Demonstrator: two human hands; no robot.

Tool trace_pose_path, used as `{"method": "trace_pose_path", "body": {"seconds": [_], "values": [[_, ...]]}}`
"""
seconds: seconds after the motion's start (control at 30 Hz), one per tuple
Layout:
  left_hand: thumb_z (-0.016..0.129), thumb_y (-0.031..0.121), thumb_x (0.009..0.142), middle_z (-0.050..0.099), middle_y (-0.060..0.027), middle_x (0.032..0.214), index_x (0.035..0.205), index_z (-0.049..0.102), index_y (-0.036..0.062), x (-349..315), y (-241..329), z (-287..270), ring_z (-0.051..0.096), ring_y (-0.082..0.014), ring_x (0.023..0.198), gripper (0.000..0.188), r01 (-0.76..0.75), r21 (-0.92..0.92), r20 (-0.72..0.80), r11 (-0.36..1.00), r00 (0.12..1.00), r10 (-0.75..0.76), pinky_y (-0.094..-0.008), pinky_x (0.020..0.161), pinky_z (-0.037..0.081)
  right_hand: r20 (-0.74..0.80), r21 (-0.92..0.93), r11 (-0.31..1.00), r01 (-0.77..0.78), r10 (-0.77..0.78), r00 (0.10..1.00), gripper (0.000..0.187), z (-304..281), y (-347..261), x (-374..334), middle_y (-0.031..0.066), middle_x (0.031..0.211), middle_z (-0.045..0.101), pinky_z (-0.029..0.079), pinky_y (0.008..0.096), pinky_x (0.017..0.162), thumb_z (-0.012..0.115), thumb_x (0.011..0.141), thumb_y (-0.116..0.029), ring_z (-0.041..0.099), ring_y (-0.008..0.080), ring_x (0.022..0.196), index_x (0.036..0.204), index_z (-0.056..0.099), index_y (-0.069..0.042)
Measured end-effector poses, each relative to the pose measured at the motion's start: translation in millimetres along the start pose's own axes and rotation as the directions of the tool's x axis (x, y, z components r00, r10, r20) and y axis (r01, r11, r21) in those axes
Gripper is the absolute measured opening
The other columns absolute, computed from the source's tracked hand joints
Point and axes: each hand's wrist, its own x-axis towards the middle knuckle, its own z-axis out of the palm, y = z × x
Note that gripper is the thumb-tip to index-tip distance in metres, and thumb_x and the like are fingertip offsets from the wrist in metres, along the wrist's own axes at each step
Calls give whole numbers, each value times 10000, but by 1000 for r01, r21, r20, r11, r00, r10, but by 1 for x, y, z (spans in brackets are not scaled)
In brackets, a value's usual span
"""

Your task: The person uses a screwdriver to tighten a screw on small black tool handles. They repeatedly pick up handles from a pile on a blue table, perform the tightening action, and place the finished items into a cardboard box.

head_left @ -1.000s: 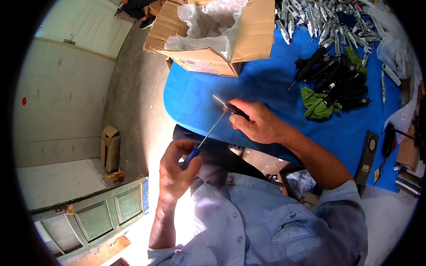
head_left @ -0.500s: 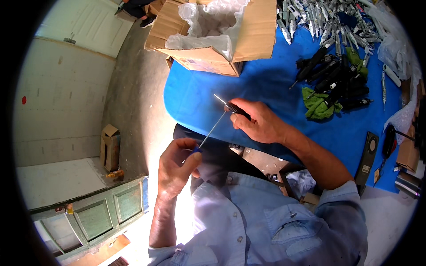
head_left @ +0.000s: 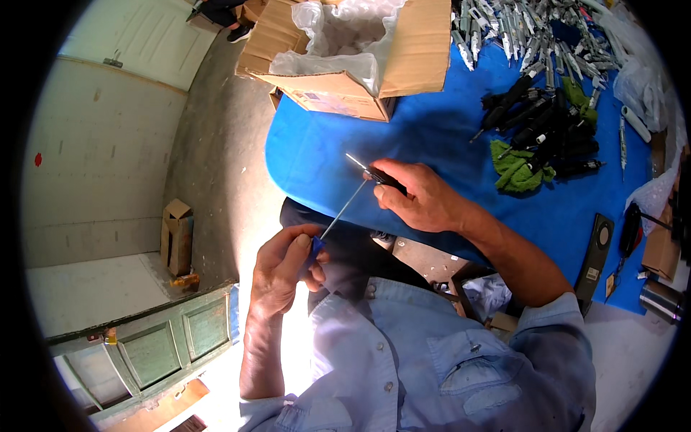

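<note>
My left hand (head_left: 283, 270) is closed around the blue handle of a screwdriver (head_left: 344, 209). Its thin metal shaft slants up and to the right, and its tip meets a slim black tool with a bright metal point (head_left: 389, 181). That black tool is gripped between the thumb and fingers of my right hand (head_left: 423, 196), its point aimed up and left. Both hands are just off the near edge of a table with a blue cloth (head_left: 317, 151). Exactly where the screwdriver tip sits on the black tool is too small to make out.
An open cardboard box (head_left: 338, 101) lined with plastic stands at the table's far left. Similar black tools (head_left: 536, 119) lie beside a green cloth (head_left: 512, 169) on the right. Behind them is a heap of grey pen-like pieces (head_left: 515, 29). Someone's foot (head_left: 238, 33) shows at top left.
My left thumb and fingers have shifted on the screwdriver handle, so more of the blue shows. My right hand and the black tool have hardly moved.
</note>
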Motion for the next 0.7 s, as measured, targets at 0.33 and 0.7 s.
{"method": "trace_pose_path", "body": {"seconds": [0.33,0.7], "values": [[705,19,953,707,-117,1016,1263,622,-74,-3,-14,11,686,-126,833,334,-297,334,-71,895,939,337,-256,661,603,-1,-2,1000,-8,8,1000,263,0,2,2,67,803,655,532,302,697,548,1025,-97,619,132,732,1243,608,36],[614,121,1025,711,-132,965,1283,597,-95,1,-2,7,715,-169,763,336,-31,35,-60,999,998,33,-268,614,593,-13,8,1000,-18,18,1000,261,0,-6,2,60,795,649,526,296,698,539,1025,-125,608,125,733,1219,612,34]]}}
